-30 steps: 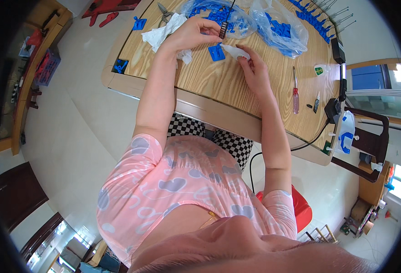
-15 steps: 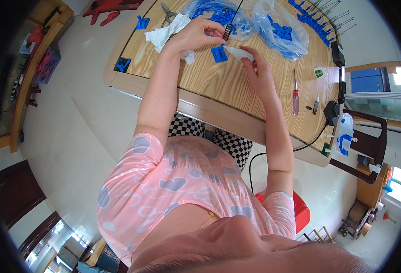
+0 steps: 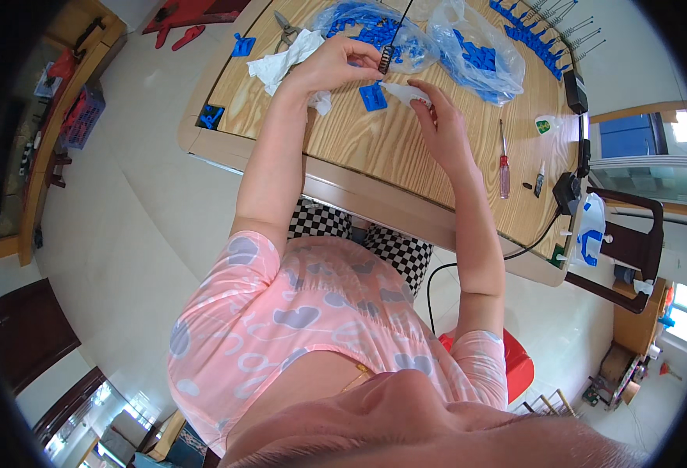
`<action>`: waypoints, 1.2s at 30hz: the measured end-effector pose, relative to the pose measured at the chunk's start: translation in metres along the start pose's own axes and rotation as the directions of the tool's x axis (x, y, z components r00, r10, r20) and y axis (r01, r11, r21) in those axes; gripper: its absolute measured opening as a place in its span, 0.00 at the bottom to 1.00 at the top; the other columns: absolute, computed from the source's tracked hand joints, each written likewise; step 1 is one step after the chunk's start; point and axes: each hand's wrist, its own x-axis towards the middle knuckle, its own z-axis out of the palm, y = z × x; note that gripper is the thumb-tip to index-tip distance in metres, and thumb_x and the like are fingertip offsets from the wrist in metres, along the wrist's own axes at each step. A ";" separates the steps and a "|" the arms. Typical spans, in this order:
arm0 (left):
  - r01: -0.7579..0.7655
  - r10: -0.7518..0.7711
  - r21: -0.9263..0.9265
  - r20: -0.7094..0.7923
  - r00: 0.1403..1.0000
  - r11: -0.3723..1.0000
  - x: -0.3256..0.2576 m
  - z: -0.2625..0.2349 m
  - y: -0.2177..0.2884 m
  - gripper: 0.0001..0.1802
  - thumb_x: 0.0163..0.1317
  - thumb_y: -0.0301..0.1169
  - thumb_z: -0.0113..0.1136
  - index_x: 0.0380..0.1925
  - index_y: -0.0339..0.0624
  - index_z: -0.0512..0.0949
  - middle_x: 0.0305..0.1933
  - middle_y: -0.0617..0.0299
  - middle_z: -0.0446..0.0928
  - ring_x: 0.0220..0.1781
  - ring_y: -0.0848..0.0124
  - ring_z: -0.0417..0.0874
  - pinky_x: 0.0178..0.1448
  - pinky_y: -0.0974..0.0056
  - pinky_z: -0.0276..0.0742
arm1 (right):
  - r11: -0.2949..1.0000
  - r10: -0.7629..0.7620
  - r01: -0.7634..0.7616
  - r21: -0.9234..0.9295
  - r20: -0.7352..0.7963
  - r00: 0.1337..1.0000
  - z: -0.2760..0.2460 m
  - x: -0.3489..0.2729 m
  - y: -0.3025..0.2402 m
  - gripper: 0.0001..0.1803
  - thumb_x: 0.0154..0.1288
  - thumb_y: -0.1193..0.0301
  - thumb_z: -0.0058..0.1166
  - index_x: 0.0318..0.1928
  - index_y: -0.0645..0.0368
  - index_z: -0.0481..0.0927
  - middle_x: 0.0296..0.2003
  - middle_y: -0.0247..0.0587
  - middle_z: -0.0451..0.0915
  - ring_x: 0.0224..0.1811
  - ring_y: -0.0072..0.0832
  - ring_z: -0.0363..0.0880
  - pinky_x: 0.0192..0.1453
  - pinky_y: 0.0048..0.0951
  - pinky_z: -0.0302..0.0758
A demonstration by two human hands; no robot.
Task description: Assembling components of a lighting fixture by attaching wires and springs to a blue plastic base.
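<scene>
Hands meet over the far middle of the wooden table (image 3: 374, 148). My left hand (image 3: 335, 66) is closed in a pinch on a small dark spring (image 3: 387, 58), from which a thin dark rod goes up and away. My right hand (image 3: 437, 125) is closed around a small white bottle (image 3: 406, 93), its tip pointing left toward the spring, near but not touching as far as I can see.

I judge the spring very light and a little springy, easy to drop; the best hold is at its end, between fingertip and thumb, leaving the coils free. The bottle looks like soft plastic, so a gentle hold on its body is enough, or it will squeeze out.

A blue plastic part (image 3: 372, 96) lies on the table just below the hands, and a white cloth (image 3: 285, 62) is on the left. Compared with one second ago, the left hand has risen a little from the table and the spring is now clear to see; the bottle stayed almost where it was.
</scene>
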 end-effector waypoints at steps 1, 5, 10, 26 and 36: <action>-0.001 0.001 0.000 0.001 1.000 1.000 0.001 0.000 0.000 0.13 0.49 0.26 0.69 0.36 0.35 0.81 0.31 0.63 0.81 0.35 0.78 0.79 0.43 0.71 0.74 | 1.000 0.010 -0.010 -0.005 0.002 1.000 0.000 0.000 -0.001 0.15 0.66 0.72 0.49 0.53 0.61 0.73 0.43 0.51 0.77 0.42 0.44 0.78 0.45 0.36 0.73; -0.022 0.022 0.002 0.005 1.000 1.000 0.002 0.001 -0.004 0.13 0.49 0.26 0.69 0.37 0.35 0.81 0.31 0.63 0.81 0.34 0.78 0.79 0.42 0.71 0.74 | 1.000 0.016 -0.016 -0.010 -0.003 1.000 -0.001 0.000 -0.004 0.15 0.66 0.72 0.49 0.52 0.61 0.74 0.42 0.52 0.77 0.40 0.44 0.78 0.44 0.36 0.73; -0.015 0.013 0.053 0.044 0.999 0.998 0.001 0.000 0.007 0.13 0.50 0.25 0.68 0.37 0.35 0.81 0.31 0.64 0.81 0.35 0.78 0.79 0.43 0.72 0.74 | 1.000 0.019 -0.019 -0.010 -0.013 1.000 0.001 -0.002 -0.002 0.15 0.66 0.72 0.49 0.52 0.61 0.73 0.42 0.52 0.77 0.40 0.44 0.78 0.43 0.36 0.73; -0.020 0.019 0.070 0.027 0.999 0.997 0.000 0.000 0.008 0.12 0.51 0.27 0.67 0.36 0.36 0.81 0.30 0.64 0.81 0.34 0.78 0.79 0.42 0.71 0.74 | 0.994 -0.023 0.020 -0.104 -0.027 0.999 0.001 0.001 -0.010 0.15 0.64 0.73 0.50 0.51 0.62 0.74 0.40 0.54 0.76 0.42 0.50 0.77 0.44 0.41 0.73; -0.014 0.013 0.062 0.015 1.000 0.998 0.000 -0.001 0.002 0.12 0.50 0.25 0.67 0.36 0.36 0.81 0.30 0.64 0.80 0.34 0.78 0.78 0.42 0.71 0.74 | 0.995 -0.011 0.010 -0.095 -0.017 1.000 0.001 0.001 -0.010 0.16 0.64 0.72 0.50 0.52 0.61 0.73 0.40 0.53 0.77 0.41 0.48 0.77 0.43 0.40 0.73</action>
